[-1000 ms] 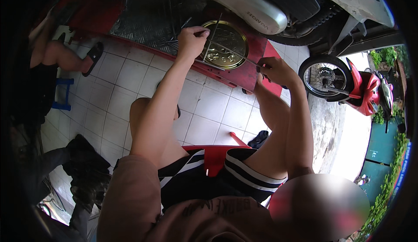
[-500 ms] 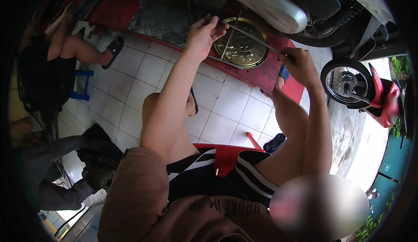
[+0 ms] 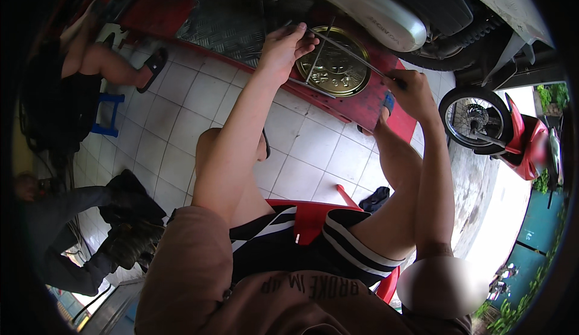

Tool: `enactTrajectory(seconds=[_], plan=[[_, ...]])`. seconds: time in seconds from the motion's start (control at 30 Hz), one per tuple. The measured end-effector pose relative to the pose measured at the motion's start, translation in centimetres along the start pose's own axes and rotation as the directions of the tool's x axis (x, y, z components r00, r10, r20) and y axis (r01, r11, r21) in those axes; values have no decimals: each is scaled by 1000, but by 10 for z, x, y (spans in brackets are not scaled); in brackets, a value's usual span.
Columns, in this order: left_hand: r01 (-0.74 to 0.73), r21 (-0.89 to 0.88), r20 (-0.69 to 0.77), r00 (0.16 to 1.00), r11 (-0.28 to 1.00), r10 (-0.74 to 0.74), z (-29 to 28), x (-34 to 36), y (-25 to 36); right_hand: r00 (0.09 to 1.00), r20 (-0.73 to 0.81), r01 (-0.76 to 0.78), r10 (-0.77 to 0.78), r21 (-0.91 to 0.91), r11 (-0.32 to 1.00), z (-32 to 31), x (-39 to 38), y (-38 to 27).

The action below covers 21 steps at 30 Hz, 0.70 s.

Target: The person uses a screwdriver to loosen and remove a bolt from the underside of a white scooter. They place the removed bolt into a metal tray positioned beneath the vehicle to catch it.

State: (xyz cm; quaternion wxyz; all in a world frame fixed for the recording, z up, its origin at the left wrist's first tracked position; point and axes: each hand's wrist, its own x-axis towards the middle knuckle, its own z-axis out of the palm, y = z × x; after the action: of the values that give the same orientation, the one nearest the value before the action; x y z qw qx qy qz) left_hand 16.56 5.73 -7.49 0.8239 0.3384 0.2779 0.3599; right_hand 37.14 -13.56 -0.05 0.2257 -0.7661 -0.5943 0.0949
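A long thin metal rod (image 3: 350, 51) stretches slantwise between my two hands, over a round gold-coloured metal tray (image 3: 356, 83) with an embossed pattern. My right hand (image 3: 412, 91) is closed round the rod's near right end, where a dark part, apparently a handle, shows in the fist. At its far left end my left hand (image 3: 282, 51) has thumb and forefinger pinched, the other fingers loosely curled. A T-shaped metal wrench (image 3: 315, 63) lies across the tray's left side, its crossbar by the near rim. The rod's exact tip is hard to make out.
The tray rests on a red metal platform (image 3: 362, 109) with a dark chequered plate (image 3: 211, 30). Above it stands a motorbike with a silver side cover (image 3: 386, 24). A red motorbike (image 3: 525, 142) is at the right. A person (image 3: 60, 94) sits at the left near a blue stool (image 3: 108, 115).
Both hands keep hold of the rod with hardly any movement. The view has shifted slightly, and the red motorbike appears a little further left.
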Motion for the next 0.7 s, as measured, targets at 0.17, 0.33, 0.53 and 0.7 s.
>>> enactTrajectory(seconds=[0.17, 0.33, 0.53, 0.7], plan=[[8, 20, -60, 998, 1000, -7, 1, 0, 0, 999, 31, 9, -9, -10, 1000, -2, 0, -4], [-4, -11, -38, 999, 1000, 4, 2, -2, 1, 994, 76, -81, 81, -5, 997, -4, 1, -5], [-24, 62, -32, 999, 998, 26, 2, -1, 0, 991, 83, -101, 102, -10, 995, -5, 1, -3], [-8, 140, -2, 1000, 990, 9, 2, -1, 1, 995, 35, -89, 89, -10, 996, -5, 0, -2]])
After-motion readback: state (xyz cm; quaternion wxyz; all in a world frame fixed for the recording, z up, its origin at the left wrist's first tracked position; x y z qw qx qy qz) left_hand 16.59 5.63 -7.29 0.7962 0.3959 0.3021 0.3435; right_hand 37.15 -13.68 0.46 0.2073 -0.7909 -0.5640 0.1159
